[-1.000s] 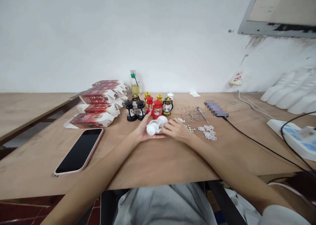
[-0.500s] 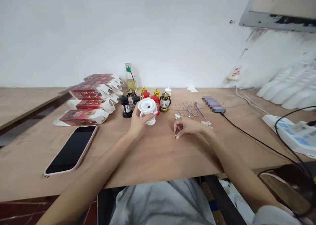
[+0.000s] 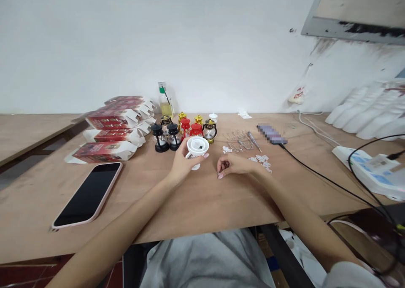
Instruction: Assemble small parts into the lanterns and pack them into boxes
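My left hand [image 3: 183, 161] is closed around a small white lantern [image 3: 198, 145], its round hollow base tipped up toward me with a dark spot inside. My right hand [image 3: 229, 166] hovers low over the table to the right of it, fingers curled and tips pinched together. Whatever lies between those fingertips is too small to make out. Behind the left hand stand several small lanterns: black ones [image 3: 174, 137], red ones [image 3: 196, 130], gold ones [image 3: 198, 119], and a black-and-gold one [image 3: 209, 130]. Small white pieces [image 3: 261, 159] lie scattered beside my right hand.
Bent wire handles [image 3: 238, 142] and a screwdriver [image 3: 254, 141] lie beyond my right hand. Red boxes [image 3: 104, 151] and a phone [image 3: 88, 194] are at the left. A bottle [image 3: 165, 102] stands by the wall. Another phone [image 3: 271, 133] and a power strip [image 3: 368, 170] are right.
The white lantern in my left hand has come slightly right and nearer to me. My right hand has shifted a little left, still pinched. The view has turned slightly.
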Motion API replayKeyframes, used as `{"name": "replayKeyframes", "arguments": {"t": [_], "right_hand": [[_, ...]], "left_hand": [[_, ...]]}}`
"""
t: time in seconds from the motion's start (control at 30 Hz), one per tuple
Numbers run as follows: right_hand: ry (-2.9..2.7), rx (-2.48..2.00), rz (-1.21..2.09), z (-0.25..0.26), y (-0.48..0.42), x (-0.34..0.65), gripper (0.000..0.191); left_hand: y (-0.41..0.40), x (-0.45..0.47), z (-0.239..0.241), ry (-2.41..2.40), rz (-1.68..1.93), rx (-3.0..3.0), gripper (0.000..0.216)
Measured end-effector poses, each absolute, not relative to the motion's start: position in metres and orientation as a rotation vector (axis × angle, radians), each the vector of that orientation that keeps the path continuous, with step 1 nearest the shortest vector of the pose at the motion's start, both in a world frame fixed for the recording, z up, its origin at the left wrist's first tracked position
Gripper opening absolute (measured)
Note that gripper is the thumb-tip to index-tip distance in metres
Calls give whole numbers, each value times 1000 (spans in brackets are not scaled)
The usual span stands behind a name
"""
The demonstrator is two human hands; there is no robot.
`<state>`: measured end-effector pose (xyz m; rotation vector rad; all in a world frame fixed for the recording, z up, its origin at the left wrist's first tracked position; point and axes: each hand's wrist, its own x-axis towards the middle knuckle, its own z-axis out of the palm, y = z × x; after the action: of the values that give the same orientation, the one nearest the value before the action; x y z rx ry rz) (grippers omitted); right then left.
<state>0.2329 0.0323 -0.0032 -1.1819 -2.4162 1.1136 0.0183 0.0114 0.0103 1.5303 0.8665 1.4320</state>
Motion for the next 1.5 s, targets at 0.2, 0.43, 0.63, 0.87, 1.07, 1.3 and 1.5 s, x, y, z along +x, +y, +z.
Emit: {"name": "replayKeyframes", "arguments": {"t": [0.2,0.43,0.63,0.87,1.07,1.3,1.5], "right_hand": [[-2471,-1172,1032,-2,32,233,28],[-2355,-1126,1024,-4,27,227,32],[-2236,-1046,832,-15,18,201,37],[-2291,-1068,679,-23,16,191,27],[-2340,-1053,490,-24,10,184,33],[-2425,-1035,366,-27,8,174,10],[-2359,-1084,408,-27,14,188,9]], "left_hand": [[14,18,7,900,1438,1525,52],[14,17,8,927,1444,1550,49],[17,17,7,919,1472,1554,48],[17,17,6,902,1467,1537,49],[17,15,7,935,1459,1569,48],[19,15,4,962,1472,1564,49],[17,15,5,965,1455,1544,50]]}}
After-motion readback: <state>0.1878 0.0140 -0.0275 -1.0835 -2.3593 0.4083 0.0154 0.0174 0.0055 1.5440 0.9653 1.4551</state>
